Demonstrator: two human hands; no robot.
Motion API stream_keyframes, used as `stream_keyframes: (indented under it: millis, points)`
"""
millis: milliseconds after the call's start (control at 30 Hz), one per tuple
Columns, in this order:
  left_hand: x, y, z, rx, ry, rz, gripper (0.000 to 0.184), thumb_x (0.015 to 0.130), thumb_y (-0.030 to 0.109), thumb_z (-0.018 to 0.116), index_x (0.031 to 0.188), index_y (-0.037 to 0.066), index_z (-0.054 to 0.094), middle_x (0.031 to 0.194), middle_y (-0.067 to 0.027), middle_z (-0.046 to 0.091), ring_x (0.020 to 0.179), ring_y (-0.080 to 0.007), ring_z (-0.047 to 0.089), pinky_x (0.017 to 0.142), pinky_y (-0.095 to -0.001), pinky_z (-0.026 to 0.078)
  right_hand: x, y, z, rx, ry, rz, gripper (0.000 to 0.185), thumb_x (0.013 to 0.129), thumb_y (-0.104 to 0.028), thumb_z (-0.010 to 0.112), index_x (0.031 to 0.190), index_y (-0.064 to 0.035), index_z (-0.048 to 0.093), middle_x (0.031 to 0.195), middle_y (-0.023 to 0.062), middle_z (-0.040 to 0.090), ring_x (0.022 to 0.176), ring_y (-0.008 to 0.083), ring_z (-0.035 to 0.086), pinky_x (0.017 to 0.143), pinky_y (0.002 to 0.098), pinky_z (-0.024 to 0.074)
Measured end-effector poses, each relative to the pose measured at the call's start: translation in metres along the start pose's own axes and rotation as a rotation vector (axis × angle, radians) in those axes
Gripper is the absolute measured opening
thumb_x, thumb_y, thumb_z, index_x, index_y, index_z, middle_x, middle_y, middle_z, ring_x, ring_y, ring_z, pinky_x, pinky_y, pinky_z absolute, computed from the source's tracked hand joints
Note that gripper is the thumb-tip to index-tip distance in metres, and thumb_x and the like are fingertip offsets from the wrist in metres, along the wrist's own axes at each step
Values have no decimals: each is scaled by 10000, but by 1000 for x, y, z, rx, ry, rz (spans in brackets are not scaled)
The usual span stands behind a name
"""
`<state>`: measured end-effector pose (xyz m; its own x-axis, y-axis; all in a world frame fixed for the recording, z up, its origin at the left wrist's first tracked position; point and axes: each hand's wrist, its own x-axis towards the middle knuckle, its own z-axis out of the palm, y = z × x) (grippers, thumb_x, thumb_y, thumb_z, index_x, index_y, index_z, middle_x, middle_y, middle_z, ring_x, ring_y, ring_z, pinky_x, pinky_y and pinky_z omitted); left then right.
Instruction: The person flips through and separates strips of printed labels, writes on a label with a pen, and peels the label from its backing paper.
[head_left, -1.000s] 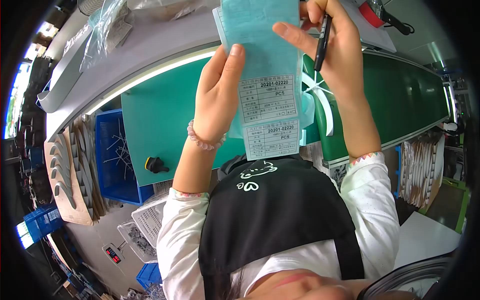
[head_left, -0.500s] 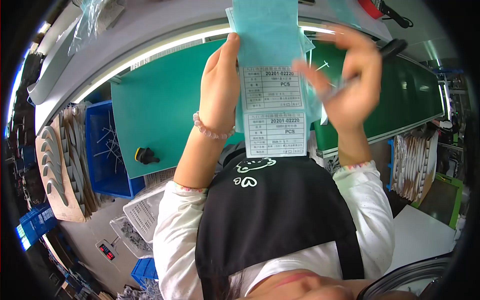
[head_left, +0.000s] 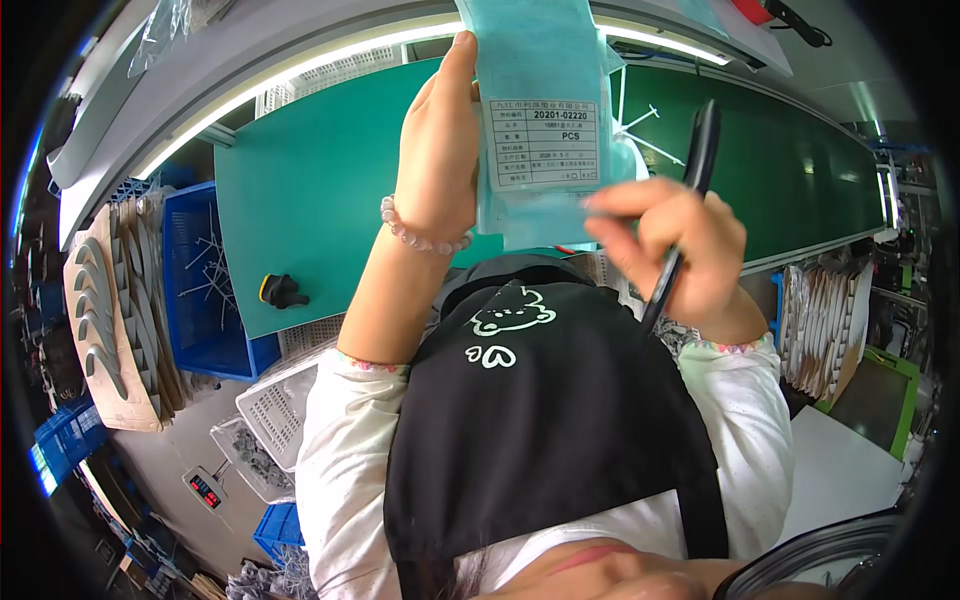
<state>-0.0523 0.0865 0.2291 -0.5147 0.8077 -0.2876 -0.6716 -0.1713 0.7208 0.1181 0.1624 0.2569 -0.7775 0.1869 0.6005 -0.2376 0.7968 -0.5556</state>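
My left hand [head_left: 438, 155] grips the left edge of a stack of light-blue plastic bags [head_left: 535, 65], with its thumb on top. A white printed label [head_left: 543, 143] lies on the bags' face. My right hand [head_left: 680, 240] is at the lower right of the bags with a black pen [head_left: 690, 190] held through its fingers. Its thumb and index finger, slightly blurred, are near the bags' lower right corner; whether they touch it I cannot tell. Behind the bags, white plastic branched parts [head_left: 630, 125] show at the right.
A green work surface [head_left: 320, 170] lies below my hands, with a black and yellow object [head_left: 282, 291] on it. At the left stand a blue bin [head_left: 205, 270] of white branched parts and a cardboard box [head_left: 120, 370] with curved pieces. A red tape dispenser [head_left: 755, 10] is at the top right.
The lower of two visible labels is no longer seen at the bags' bottom end. My right hand has come down and inward toward that end, and the pen points more upright.
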Motion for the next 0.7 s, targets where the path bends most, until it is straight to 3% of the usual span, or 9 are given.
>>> stream_keyframes:
  millis: [100,200,300,333,367,433,600,700]
  points:
    - [-1,-7,-8,-252,-372,-14,498,1004,395,389,1255,-14,523,1130,-114,630,1059,-168,602,901,-343,490,2,1,-5,101,154,223,314,813,41,701,757,-45,405,824,127,648,674,129,611,607,235,464]
    - [-10,-13,-12,-327,-560,-27,571,944,358,546,1351,-21,416,1229,-128,573,1137,-197,560,955,-356,458,8,11,-7,114,256,283,309,826,33,694,779,-50,400,824,78,600,708,90,567,622,214,445]
    - [-14,-22,-23,-4,-692,242,779,792,252,755,1390,-30,343,1280,-132,534,1191,-226,520,1000,-361,420,12,13,-10,89,340,313,302,832,36,684,797,-52,397,848,84,614,755,80,572,635,197,431]
    - [-19,-14,-20,40,-640,173,959,631,94,854,1407,-34,306,1314,-133,502,1233,-239,478,1034,-363,379,13,15,-11,81,365,305,302,832,43,676,804,-54,392,875,95,628,757,73,569,629,189,422]
    - [-22,-14,-20,79,-623,177,949,633,64,842,1408,-35,304,1317,-132,501,1240,-238,471,1038,-365,375,15,17,-13,73,390,296,302,833,51,669,810,-57,387,901,105,642,760,66,566,622,182,412]
    - [-26,-15,-22,158,-585,186,931,638,4,819,1411,-37,301,1322,-130,497,1256,-234,456,1045,-367,367,17,25,-16,10,451,252,333,865,20,667,812,-72,352,928,102,642,612,7,483,541,152,365]
    - [-25,-18,-30,190,-588,203,923,643,-66,766,1427,-21,281,1318,-124,501,1256,-232,459,1042,-372,370,31,43,-47,-78,604,167,312,805,29,730,807,-55,429,967,130,667,704,26,555,607,137,391]
    - [-24,-19,-33,191,-594,195,930,633,-80,751,1430,-14,278,1316,-124,500,1256,-233,458,1042,-374,369,45,34,-56,-137,623,137,340,844,-45,689,787,-103,358,742,-20,444,691,45,360,643,198,329]
